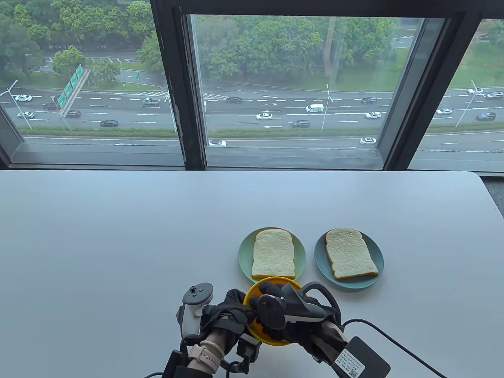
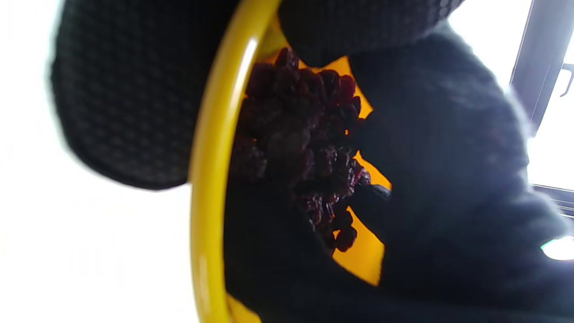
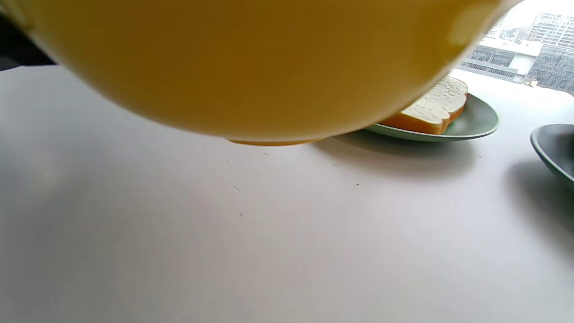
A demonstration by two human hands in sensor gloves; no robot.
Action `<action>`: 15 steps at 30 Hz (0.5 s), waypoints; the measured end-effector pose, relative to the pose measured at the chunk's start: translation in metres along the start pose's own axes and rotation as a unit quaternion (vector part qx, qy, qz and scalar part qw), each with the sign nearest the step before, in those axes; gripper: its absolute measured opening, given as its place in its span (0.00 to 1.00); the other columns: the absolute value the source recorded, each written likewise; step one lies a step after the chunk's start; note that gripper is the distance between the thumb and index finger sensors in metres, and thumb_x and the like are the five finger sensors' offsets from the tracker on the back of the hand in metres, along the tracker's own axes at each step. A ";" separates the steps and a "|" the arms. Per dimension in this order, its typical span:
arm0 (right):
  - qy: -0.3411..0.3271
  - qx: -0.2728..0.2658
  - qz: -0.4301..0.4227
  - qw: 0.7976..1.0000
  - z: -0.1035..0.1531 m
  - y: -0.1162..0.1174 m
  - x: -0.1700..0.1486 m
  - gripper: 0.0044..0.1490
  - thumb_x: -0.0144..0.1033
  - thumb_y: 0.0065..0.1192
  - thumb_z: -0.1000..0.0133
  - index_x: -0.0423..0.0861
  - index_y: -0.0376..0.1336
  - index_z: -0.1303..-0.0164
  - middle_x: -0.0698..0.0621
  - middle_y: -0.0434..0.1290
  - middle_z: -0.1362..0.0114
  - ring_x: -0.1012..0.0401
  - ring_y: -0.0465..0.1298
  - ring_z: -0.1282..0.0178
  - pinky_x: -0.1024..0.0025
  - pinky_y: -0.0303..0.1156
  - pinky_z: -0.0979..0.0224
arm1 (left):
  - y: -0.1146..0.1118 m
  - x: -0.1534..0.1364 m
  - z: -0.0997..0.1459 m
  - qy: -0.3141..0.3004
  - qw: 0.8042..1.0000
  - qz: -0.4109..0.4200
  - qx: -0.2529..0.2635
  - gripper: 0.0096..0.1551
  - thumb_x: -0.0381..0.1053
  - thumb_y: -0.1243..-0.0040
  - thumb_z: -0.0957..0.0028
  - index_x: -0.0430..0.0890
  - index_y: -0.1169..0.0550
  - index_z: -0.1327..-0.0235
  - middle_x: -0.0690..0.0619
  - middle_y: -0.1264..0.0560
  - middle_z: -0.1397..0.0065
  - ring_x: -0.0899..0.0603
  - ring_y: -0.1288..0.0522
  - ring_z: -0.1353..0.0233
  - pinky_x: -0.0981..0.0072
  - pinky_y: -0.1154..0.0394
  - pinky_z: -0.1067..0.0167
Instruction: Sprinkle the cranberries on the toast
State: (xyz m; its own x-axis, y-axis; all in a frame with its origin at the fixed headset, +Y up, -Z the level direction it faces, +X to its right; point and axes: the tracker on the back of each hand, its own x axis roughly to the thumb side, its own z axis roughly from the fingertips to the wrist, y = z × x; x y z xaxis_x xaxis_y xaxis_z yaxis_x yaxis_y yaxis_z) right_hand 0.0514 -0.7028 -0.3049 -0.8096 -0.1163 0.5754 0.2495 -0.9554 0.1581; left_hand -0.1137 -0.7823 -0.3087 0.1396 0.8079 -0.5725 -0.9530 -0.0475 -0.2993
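Observation:
A yellow bowl [image 1: 260, 286] sits near the table's front edge, just in front of the left toast. My left hand [image 1: 232, 311] grips its left rim; a gloved finger [image 2: 130, 89] lies against the outside of the rim [image 2: 210, 170]. The bowl holds a pile of dark red cranberries [image 2: 300, 139]. My right hand [image 1: 264, 311] reaches down into the bowl, its fingers [image 2: 448, 179] among the cranberries; I cannot see whether they pinch any. One slice of toast [image 1: 273, 254] lies on a green plate [image 1: 244, 256], another [image 1: 349, 254] on a blue plate [image 1: 321, 256].
The white table [image 1: 118, 244] runs back to a window. In the right wrist view the bowl's underside [image 3: 251, 67] fills the top, with the near toast [image 3: 437, 105] on its plate [image 3: 475, 123] behind it and the second plate [image 3: 554, 148] at the right edge.

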 end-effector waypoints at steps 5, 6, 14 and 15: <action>0.009 -0.036 0.064 0.997 -0.010 0.001 0.007 0.42 0.45 0.68 0.61 0.66 0.54 0.36 0.57 0.54 0.25 0.59 0.65 0.28 0.65 0.77 0.35 | -0.005 0.000 -0.002 -0.003 1.000 -0.004 -0.011 0.26 0.41 0.37 0.57 0.52 0.36 0.48 0.41 0.32 0.51 0.36 0.26 0.60 0.58 0.09 0.75; 0.002 -0.035 0.080 0.996 -0.011 0.004 0.004 0.37 0.41 0.69 0.59 0.65 0.57 0.40 0.58 0.57 0.27 0.59 0.68 0.31 0.71 0.80 0.39 | -0.005 0.000 -0.001 -0.001 1.000 0.005 -0.020 0.26 0.40 0.38 0.56 0.51 0.36 0.48 0.41 0.32 0.51 0.36 0.26 0.60 0.58 0.10 0.75; -0.013 -0.087 0.037 0.995 -0.018 -0.002 0.005 0.23 0.36 0.71 0.61 0.65 0.66 0.57 0.61 0.69 0.39 0.59 0.76 0.44 0.75 0.87 0.53 | 0.004 -0.005 -0.005 0.016 1.000 0.013 0.000 0.25 0.41 0.39 0.55 0.52 0.37 0.47 0.41 0.32 0.50 0.37 0.26 0.59 0.59 0.10 0.75; -0.012 -0.107 0.020 0.994 -0.017 -0.003 0.002 0.23 0.36 0.72 0.62 0.65 0.67 0.59 0.62 0.70 0.40 0.60 0.76 0.45 0.76 0.87 0.54 | 0.006 -0.005 -0.005 0.018 1.000 0.011 0.003 0.25 0.41 0.39 0.55 0.52 0.37 0.47 0.41 0.32 0.50 0.37 0.26 0.59 0.59 0.10 0.75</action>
State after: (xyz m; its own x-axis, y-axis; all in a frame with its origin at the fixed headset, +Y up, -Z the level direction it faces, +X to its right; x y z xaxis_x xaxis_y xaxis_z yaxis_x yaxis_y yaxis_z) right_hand 0.0400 -0.7045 -0.3185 -0.7876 -0.1509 0.5975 0.1607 -0.9863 -0.0372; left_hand -0.1183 -0.7898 -0.3114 0.1269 0.7855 -0.6057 -0.9575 -0.0625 -0.2817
